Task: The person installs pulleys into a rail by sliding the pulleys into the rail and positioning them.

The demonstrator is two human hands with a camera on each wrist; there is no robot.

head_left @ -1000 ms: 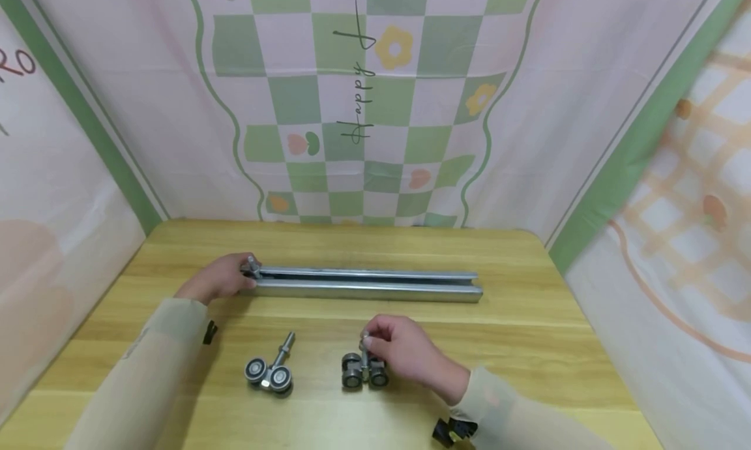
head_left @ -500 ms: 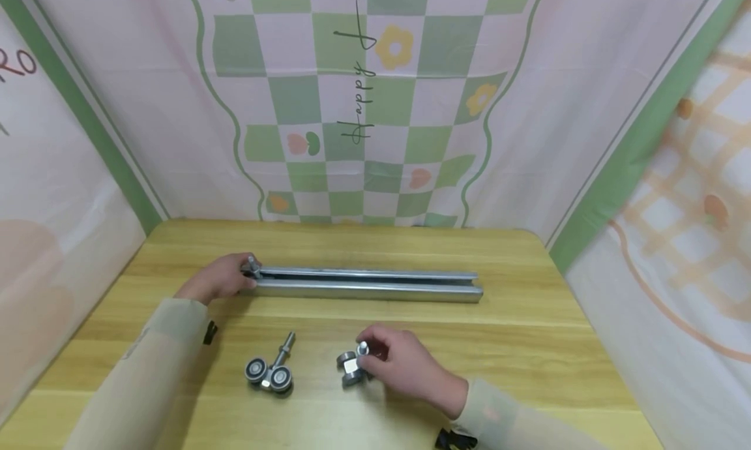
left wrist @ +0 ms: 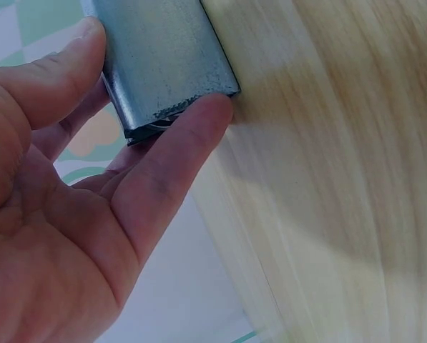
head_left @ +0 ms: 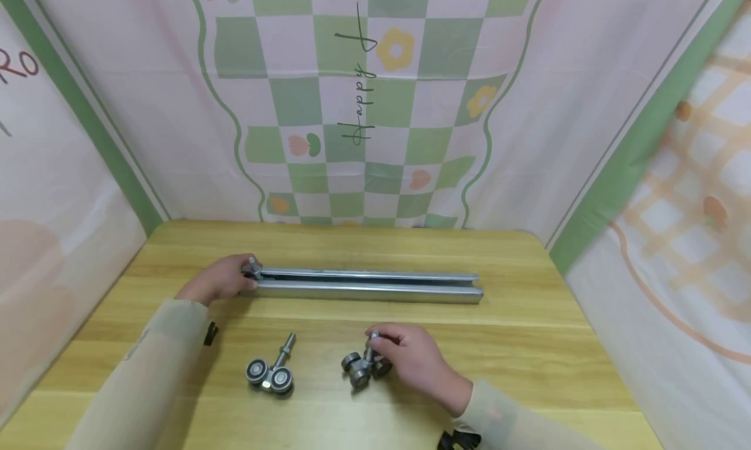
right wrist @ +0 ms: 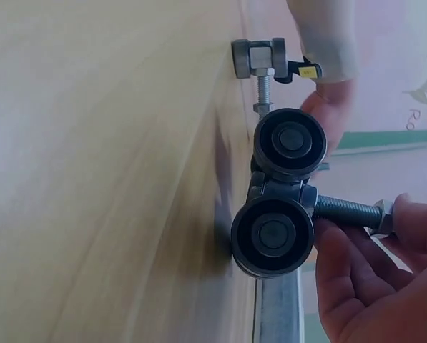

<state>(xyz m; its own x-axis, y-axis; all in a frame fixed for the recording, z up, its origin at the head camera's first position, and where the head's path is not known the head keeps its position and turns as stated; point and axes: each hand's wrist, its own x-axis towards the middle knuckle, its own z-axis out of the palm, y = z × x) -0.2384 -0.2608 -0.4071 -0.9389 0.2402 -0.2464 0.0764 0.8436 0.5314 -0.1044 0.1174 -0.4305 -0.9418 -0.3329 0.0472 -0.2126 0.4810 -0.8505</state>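
A long metal channel rail (head_left: 369, 292) lies across the table, its slot facing up. My left hand (head_left: 218, 279) grips its left end, thumb on one side and a fingertip against the end edge (left wrist: 177, 114). Out of the slot there rises a threaded bolt (head_left: 254, 267); what it belongs to is hidden inside the rail. Nearer to me, my right hand (head_left: 419, 362) pinches the bolt of a roller trolley (head_left: 359, 372) by its nut (right wrist: 385, 216), with the bolt pointing up and the wheels low, close over the table.
Another roller trolley (head_left: 270, 375) lies on its side on the wooden table (head_left: 516, 345), left of the held one, its bolt slanting up to the right. Printed cloth (head_left: 387, 111) hangs behind the table's far edge and along both sides.
My right hand has turned the trolley about: its bolt tipped toward me half a second ago and is upright again now, with the wheels angled differently. My left hand and the rail have stayed put.
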